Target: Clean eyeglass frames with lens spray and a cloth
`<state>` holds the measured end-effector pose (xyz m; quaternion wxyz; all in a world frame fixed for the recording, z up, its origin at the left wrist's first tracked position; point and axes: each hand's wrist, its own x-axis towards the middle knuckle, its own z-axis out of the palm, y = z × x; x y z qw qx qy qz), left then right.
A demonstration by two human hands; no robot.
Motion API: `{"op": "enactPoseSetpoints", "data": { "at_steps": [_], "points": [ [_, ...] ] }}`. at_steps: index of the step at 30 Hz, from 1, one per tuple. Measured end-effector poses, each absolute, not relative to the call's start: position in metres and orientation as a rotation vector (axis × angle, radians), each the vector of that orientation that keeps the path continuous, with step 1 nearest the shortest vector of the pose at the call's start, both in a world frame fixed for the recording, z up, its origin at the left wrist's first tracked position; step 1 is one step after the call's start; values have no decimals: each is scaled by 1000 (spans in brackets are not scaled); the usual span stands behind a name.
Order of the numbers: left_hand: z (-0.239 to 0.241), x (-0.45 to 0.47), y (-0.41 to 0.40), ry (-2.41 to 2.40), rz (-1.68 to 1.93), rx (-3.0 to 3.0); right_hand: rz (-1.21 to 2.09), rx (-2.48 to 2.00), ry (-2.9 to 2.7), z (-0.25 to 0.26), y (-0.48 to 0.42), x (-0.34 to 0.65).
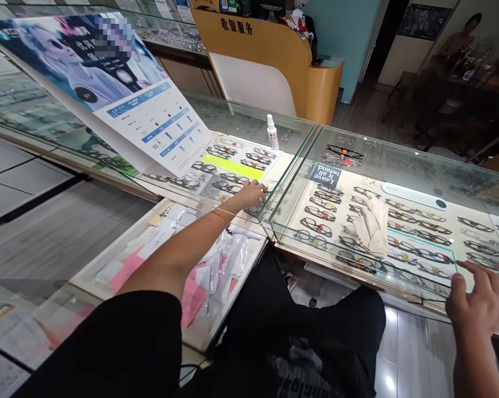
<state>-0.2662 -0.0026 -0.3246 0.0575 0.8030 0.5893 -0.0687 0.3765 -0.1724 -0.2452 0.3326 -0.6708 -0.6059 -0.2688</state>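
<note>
My left hand (251,195) reaches over the near right corner of the left glass display case, fingers bent and closed. A thin-framed pair of eyeglasses (273,187) shows at the fingertips; the grip itself is partly hidden. Rows of eyeglasses (228,187) lie around it under the glass. My right hand (479,296) is at the front edge of the right display case, holding nothing, with the index finger stretched out and the other fingers loosely bent. A crumpled cream cloth (372,225) lies on that case, left of the hand. Behind my left hand stands a white spray bottle (272,132).
A large calendar-like printed board (150,119) leans over the left case. Below my left arm, a pulled-out drawer (249,265) holds plastic bags and pink papers (193,298). Two pairs of eyeglasses (344,151) lie toward the right case's back. A wooden cashier counter (266,50) stands beyond.
</note>
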Motion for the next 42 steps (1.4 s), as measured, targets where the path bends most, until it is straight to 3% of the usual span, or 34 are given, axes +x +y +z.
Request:
{"op": "enactPoseSetpoints", "data": {
  "at_steps": [19,29,42],
  "points": [
    [-308,-264,-3,1711,-314,2388,-695,-1797,-1517,-241,-169,375],
    [-307,-252,11,1948,51,2304,-742,-1737,-1557,-240,-170,375],
    [-333,-240,36,1891,27,2378,-602,-1850,-1499,-235,-174,370]
  ]
}}
